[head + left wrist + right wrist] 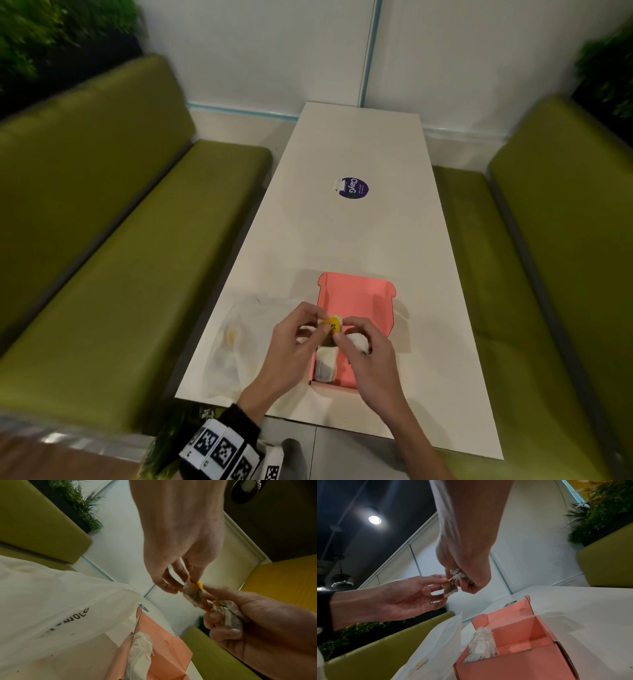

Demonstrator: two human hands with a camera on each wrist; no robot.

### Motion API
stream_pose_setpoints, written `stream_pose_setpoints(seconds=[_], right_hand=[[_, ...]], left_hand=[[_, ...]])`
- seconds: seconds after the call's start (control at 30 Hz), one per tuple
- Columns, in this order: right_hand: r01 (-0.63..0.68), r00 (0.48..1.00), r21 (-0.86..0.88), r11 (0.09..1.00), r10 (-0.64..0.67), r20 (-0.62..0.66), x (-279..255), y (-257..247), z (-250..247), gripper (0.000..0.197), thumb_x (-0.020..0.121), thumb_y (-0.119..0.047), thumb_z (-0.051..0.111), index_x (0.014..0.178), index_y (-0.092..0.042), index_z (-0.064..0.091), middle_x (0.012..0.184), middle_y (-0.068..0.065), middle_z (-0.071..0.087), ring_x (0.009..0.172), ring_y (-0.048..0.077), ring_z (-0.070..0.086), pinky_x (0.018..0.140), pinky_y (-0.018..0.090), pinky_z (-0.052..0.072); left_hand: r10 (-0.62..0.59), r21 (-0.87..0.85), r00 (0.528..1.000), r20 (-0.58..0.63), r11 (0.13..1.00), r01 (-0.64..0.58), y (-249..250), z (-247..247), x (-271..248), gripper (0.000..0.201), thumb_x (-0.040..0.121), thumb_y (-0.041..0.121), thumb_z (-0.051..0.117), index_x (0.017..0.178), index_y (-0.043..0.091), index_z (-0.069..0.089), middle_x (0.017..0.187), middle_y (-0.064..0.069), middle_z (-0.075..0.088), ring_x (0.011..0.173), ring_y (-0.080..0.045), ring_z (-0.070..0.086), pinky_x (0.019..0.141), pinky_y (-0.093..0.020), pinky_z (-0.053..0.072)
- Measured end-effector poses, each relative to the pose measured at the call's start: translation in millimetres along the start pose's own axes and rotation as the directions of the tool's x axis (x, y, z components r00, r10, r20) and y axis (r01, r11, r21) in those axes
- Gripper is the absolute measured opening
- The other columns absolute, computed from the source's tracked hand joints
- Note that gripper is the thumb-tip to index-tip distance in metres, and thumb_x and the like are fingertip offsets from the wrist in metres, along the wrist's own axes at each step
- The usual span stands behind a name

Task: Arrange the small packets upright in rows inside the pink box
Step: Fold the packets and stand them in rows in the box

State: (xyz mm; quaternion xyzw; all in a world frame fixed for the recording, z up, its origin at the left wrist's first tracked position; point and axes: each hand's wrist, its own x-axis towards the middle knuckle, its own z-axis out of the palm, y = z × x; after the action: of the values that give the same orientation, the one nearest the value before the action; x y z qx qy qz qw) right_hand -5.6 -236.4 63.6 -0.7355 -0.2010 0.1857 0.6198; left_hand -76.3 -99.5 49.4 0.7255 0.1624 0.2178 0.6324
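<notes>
Pink box (pixel 356 294) is sitting on the table (pixel 342 233), a few packets (pixel 325 366) already standing along its left wall. Next one should be going in upright, tight against that row. Right hand (pixel 370 363) is clutching a spare bundle (pixel 229 616) while both hands, left hand (pixel 291 346) included, are pinching a single packet (pixel 192 595) above the box.

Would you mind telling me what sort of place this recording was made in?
Probably a café or canteen booth: olive-green padded benches flank a long white table, planters of greenery sit behind the seats, and a pendant lamp hangs from a dark ceiling.
</notes>
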Motion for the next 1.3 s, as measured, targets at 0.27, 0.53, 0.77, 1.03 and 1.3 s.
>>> stream_pose_setpoints(seconds=[0.27, 0.53, 0.77, 1.03, 1.3], right_hand=[[0.128, 0.992, -0.138, 0.982, -0.125, 0.03, 4.4, -8.3, -7.9, 0.008, 0.089, -0.018, 0.071, 0.084, -0.023, 0.068, 0.08, -0.014, 0.068, 0.081, 0.008, 0.063, 0.068, 0.012, 0.044], [0.084, 0.995, -0.173, 0.981, -0.071, 0.077, 2.1, -3.7, -23.3, 0.017, 0.09, -0.025, 0.07, 0.104, -0.033, 0.064, 0.081, -0.014, 0.066, 0.07, 0.006, 0.063, 0.061, 0.015, 0.048], [0.125, 0.986, -0.286, 0.95, -0.086, 0.145, -1.4, 12.9, -26.9, 0.008, 0.095, -0.022, 0.063, 0.092, -0.027, 0.069, 0.086, -0.016, 0.07, 0.085, 0.007, 0.065, 0.07, 0.017, 0.049], [0.04, 0.993, -0.387, 0.921, 0.008, 0.12, 5.2, 35.9, -29.3, 0.012, 0.096, -0.033, 0.061, 0.087, -0.032, 0.069, 0.087, -0.017, 0.071, 0.083, 0.004, 0.063, 0.072, 0.023, 0.048], [-0.304, 0.939, -0.507, 0.806, 0.343, -0.018, 28.9, 74.8, -22.7, 0.02, 0.089, -0.032, 0.064, 0.07, -0.032, 0.059, 0.079, -0.007, 0.063, 0.073, 0.013, 0.058, 0.062, 0.031, 0.041]], left_hand=[[0.05, 0.15, 0.996, 0.077, 0.987, -0.061, 6.4, 2.0, 2.8, 0.013, 0.095, 0.008, 0.063, 0.097, 0.021, 0.066, 0.09, 0.01, 0.068, 0.08, -0.01, 0.062, 0.066, -0.029, 0.048], [0.057, 0.165, 0.986, 0.155, 0.983, -0.083, 8.3, 8.0, 6.1, 0.019, 0.095, 0.011, 0.063, 0.087, 0.028, 0.066, 0.095, 0.008, 0.055, 0.082, -0.013, 0.062, 0.07, -0.035, 0.054], [0.02, 0.2, 0.981, 0.192, 0.978, -0.059, 2.8, 15.9, 4.3, 0.01, 0.095, 0.014, 0.062, 0.089, 0.02, 0.066, 0.09, 0.012, 0.058, 0.083, -0.018, 0.06, 0.069, -0.022, 0.047], [0.001, 0.272, 0.984, 0.179, 0.961, -0.05, -8.5, 17.9, -1.2, 0.01, 0.097, 0.018, 0.061, 0.098, 0.028, 0.063, 0.098, 0.009, 0.057, 0.085, -0.007, 0.057, 0.07, -0.013, 0.043], [-0.201, 0.703, 0.968, 0.147, 0.71, 0.04, -42.7, 19.6, -24.6, 0.044, 0.1, 0.039, 0.05, 0.14, 0.025, 0.037, 0.141, 0.005, 0.035, 0.124, -0.015, 0.044, 0.093, -0.03, 0.052]])
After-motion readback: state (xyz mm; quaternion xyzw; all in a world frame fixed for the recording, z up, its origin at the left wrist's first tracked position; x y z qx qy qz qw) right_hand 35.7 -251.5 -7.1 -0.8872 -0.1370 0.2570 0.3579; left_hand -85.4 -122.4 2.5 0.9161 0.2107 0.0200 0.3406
